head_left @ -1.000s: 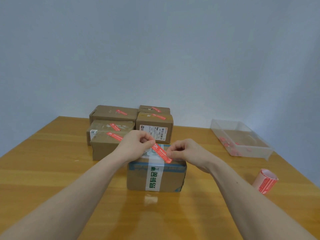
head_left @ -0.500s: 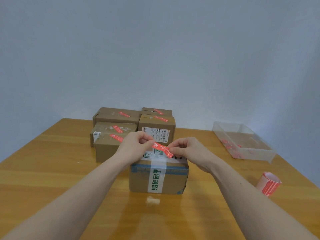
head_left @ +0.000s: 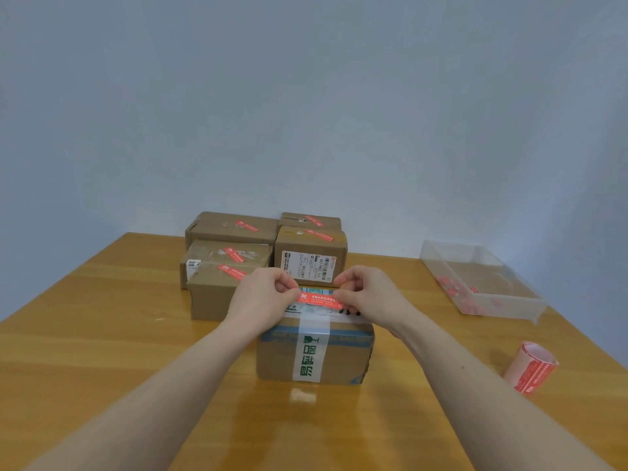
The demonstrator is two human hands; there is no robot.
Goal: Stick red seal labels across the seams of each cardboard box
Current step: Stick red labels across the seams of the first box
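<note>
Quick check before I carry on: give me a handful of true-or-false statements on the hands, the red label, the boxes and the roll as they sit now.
1. Both hands, left hand and right hand, pinch one red seal label. True.
2. The label is held over the nearest brown cardboard box with the white tape band. True.
3. The red label roll lies in the clear plastic tray. False: it lies on the wooden table, nearer than the tray.
4. The cardboard boxes behind carry no red labels. False: each visible top has one.
</note>
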